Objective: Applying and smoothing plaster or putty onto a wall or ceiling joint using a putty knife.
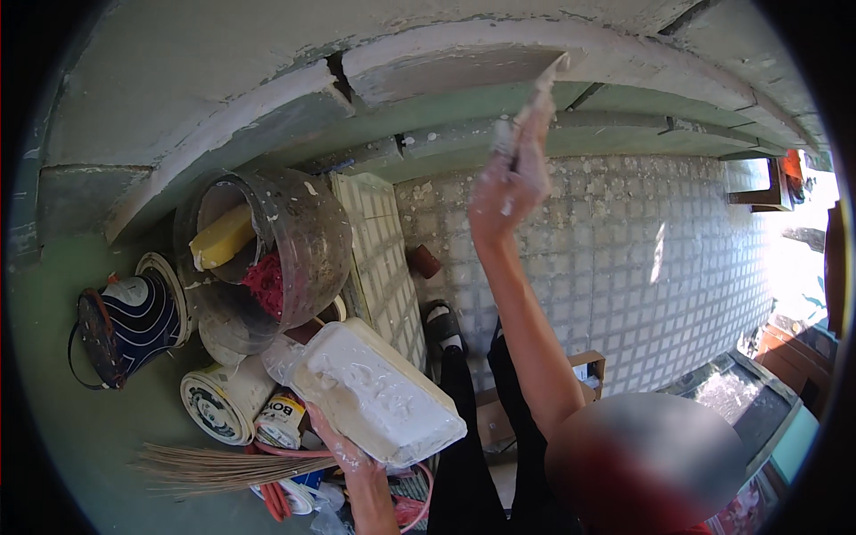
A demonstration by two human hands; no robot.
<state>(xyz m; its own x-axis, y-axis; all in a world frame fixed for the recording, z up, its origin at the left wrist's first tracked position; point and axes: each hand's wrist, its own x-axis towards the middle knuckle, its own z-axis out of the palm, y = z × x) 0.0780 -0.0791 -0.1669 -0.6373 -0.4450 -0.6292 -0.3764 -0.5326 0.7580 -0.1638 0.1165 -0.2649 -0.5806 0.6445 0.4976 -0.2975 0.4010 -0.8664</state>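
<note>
One white-filled tray [346,410] in left hand [343,444]

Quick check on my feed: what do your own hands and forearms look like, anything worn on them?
The right hand and left hand are ungloved. White smears mark the right hand; the left has smaller white flecks. The right forearm and left forearm show no sleeve, watch or cable where visible.

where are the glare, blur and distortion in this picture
Head view: glare washes out the bright area at right, with a streak on the tiled floor; head view: the plastered ledge bows into an arc; head view: a rounded patch, lower right, is smeared, the right hand slightly soft.
</note>
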